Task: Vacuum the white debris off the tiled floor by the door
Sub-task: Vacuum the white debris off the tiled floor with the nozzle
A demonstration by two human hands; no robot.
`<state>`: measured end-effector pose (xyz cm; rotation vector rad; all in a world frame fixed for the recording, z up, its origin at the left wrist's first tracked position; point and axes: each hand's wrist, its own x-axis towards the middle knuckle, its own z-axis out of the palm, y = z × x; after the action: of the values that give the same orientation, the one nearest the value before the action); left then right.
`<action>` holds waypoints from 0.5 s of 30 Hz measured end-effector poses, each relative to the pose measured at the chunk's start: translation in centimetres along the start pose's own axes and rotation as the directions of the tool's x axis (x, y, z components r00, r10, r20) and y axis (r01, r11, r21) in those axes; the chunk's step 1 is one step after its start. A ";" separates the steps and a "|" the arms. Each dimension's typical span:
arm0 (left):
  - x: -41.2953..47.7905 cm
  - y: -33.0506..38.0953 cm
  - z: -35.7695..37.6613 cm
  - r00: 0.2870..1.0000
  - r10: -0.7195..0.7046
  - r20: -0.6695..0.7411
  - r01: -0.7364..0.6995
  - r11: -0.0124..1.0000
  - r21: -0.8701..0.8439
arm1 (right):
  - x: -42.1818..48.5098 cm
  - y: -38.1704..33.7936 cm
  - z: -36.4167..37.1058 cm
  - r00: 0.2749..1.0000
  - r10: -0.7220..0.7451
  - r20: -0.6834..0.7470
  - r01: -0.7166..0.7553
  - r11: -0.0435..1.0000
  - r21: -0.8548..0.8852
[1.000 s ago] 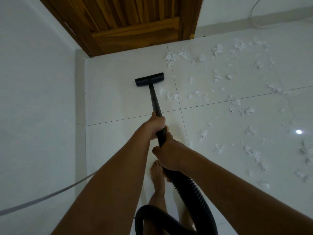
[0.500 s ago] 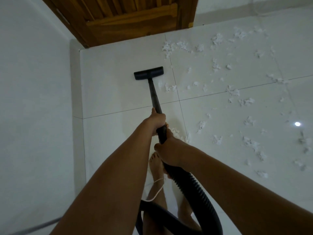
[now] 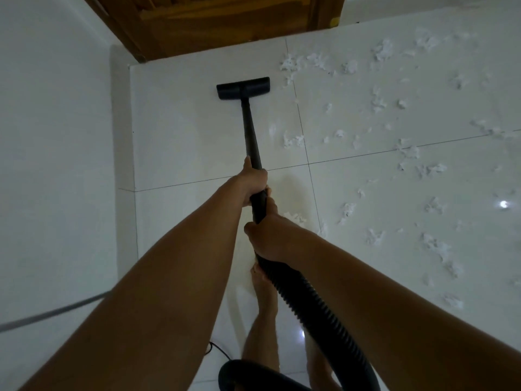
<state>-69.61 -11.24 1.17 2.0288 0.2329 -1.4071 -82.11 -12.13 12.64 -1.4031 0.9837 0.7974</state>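
A black vacuum nozzle (image 3: 243, 88) lies flat on the white tiled floor (image 3: 183, 142), a short way in front of the wooden door (image 3: 225, 21). Its black wand (image 3: 251, 136) runs back to my hands. My left hand (image 3: 252, 182) grips the wand higher up. My right hand (image 3: 267, 238) holds it where the ribbed black hose (image 3: 310, 306) begins. White debris (image 3: 377, 103) is scattered over the tiles to the right of the nozzle, with a clump (image 3: 293, 141) beside the wand.
A white wall (image 3: 56, 165) closes the left side, with a grey cord (image 3: 50, 313) crossing it. My bare feet (image 3: 263, 289) stand under the hose. A thin black cable (image 3: 220, 349) lies on the floor near them.
The nozzle has slid forward towards the door, and both hands have gone forward with the wand. The view has tipped down slightly.
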 end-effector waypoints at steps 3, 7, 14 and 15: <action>-0.3 -1.6 0.8 1.000 0.000 -0.003 0.000 1.000 -0.012 | -0.2 1.7 0.7 1.000 0.010 0.014 -0.009 1.000 -0.021; -2.5 -4.9 3.1 1.000 -0.022 -0.013 0.022 0.999 -0.026 | -2.1 5.6 1.6 0.998 0.040 0.057 -0.040 0.999 0.003; -8.6 -12.2 8.3 0.999 -0.048 -0.026 0.046 0.996 -0.081 | -6.7 14.5 3.5 0.996 0.011 0.084 -0.002 0.995 -0.105; -9.4 -13.4 9.1 0.998 -0.054 -0.026 0.051 0.995 -0.083 | -7.3 15.9 3.9 0.996 0.016 0.084 -0.005 0.992 -0.130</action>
<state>-86.97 -4.33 2.10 1.9897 0.3529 -1.3785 -99.19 -6.77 12.32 -1.4630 0.8876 0.9356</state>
